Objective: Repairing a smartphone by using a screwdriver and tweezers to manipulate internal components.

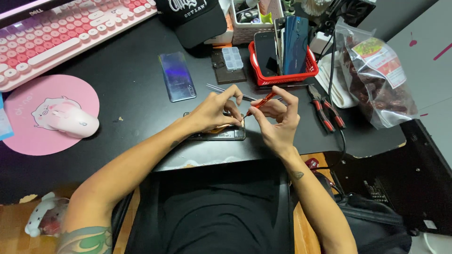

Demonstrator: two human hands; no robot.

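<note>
Here our left hand (213, 113) presses closed on the opened phone (221, 133) lying on the black desk (132, 113), while our right hand (278, 117) pinches a red screwdriver (262, 101), tip touching the phone's upper edge.

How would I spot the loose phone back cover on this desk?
Start at the pink keyboard along the black desk's far edge. Just right of it, below the black cap, lies a glossy blue-purple phone back cover, flat and alone, unlike the phones upright in the red basket.

2 hands (214, 113) (278, 117), 1 screwdriver (262, 102), 1 opened phone (221, 134), 1 back cover (177, 76), 1 keyboard (56, 33), 1 mouse (70, 120), 1 cap (195, 19), 1 pliers (326, 112), 1 red basket (282, 77).
</note>
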